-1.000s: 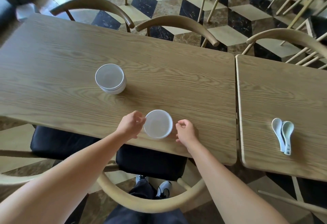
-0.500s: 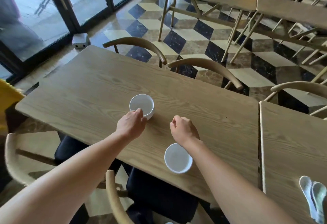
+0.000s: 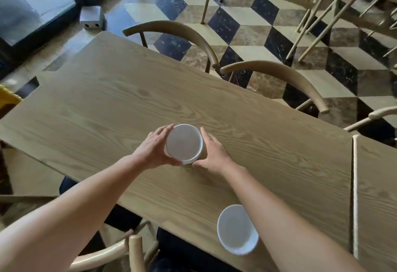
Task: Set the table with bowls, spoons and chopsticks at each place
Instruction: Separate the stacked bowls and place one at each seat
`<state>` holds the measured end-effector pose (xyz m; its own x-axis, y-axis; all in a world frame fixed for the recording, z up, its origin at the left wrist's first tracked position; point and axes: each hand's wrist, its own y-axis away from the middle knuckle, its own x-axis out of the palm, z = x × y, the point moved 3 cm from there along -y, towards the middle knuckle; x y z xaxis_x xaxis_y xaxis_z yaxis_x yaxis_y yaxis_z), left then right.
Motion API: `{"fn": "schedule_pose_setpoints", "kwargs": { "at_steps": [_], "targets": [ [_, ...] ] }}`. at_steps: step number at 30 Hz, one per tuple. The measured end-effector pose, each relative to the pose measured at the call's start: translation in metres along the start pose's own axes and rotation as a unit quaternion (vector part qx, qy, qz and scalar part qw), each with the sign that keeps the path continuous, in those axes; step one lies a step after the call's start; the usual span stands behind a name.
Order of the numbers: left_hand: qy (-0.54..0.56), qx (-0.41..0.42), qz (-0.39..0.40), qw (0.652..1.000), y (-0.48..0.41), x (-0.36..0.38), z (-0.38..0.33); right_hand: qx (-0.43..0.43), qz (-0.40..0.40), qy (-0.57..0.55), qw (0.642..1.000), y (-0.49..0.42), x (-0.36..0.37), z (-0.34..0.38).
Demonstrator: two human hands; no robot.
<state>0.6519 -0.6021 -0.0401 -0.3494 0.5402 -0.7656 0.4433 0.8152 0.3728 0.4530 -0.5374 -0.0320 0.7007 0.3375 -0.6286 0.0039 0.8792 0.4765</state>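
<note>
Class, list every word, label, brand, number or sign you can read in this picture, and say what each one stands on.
None can be read.
The far bowl, the near bowl, the table and the grey box on the floor show no writing.
</note>
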Motion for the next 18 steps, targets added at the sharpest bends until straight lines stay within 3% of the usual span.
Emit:
{"fn": "schedule_pose_setpoints", "kwargs": {
  "at_steps": [8,18],
  "targets": [
    [0.071,0.075,-0.011,0.995,-0.008,0.008,0.013,-0.03,-0.038,-0.062,0.997,-0.009,0.005,-0.006],
    [0.074,0.072,-0.044,0.994,0.008,-0.005,-0.005,-0.06,-0.041,-0.083,0.994,0.016,-0.013,0.007]
  ]
}}
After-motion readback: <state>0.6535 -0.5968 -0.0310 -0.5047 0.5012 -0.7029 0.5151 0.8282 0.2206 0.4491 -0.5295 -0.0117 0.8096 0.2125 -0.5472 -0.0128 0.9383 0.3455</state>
